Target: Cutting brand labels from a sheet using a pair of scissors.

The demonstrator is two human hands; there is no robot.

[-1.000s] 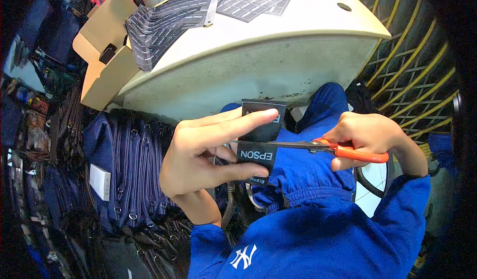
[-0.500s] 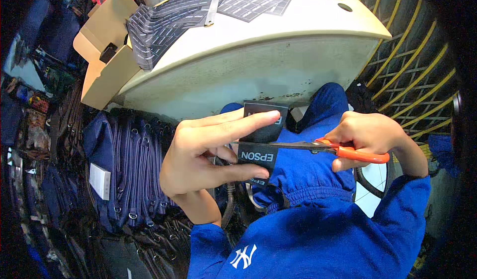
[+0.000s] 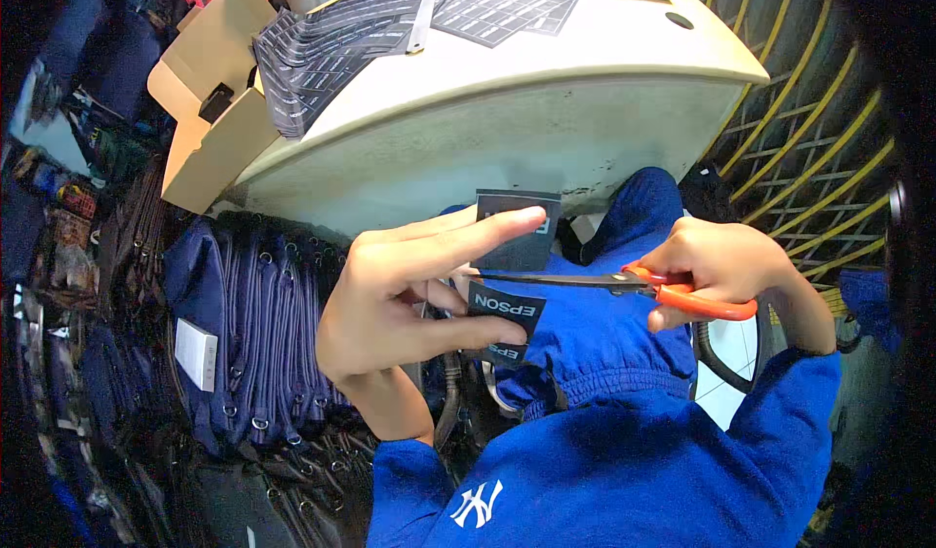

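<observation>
My left hand (image 3: 395, 294) holds black printed labels (image 3: 505, 306) with pale lettering, its thumb over the near piece and its fingers along the far piece (image 3: 517, 246). A narrow gap runs between the two pieces. Into that gap reach the blades of orange-handled scissors (image 3: 697, 299), which look closed or nearly so. My right hand (image 3: 726, 270) grips their handles, thumb and fingers around the loops. The blade tips come close to the left fingers, and whether the pieces still join there is hidden.
On the cream table (image 3: 585, 65) lie black printed sheets (image 3: 322, 60) and a metal ruler (image 3: 421, 17). An open cardboard box (image 3: 219, 153) stands at its left end. Dark blue strapped bags (image 3: 283, 324), with a small white box (image 3: 196, 355) on them, are at my left. Yellow latticework (image 3: 809, 129) stands right.
The scissors' blades have come together, and the gap between the two black label pieces is wider. The near piece has tilted slightly. Both hands stay almost in place.
</observation>
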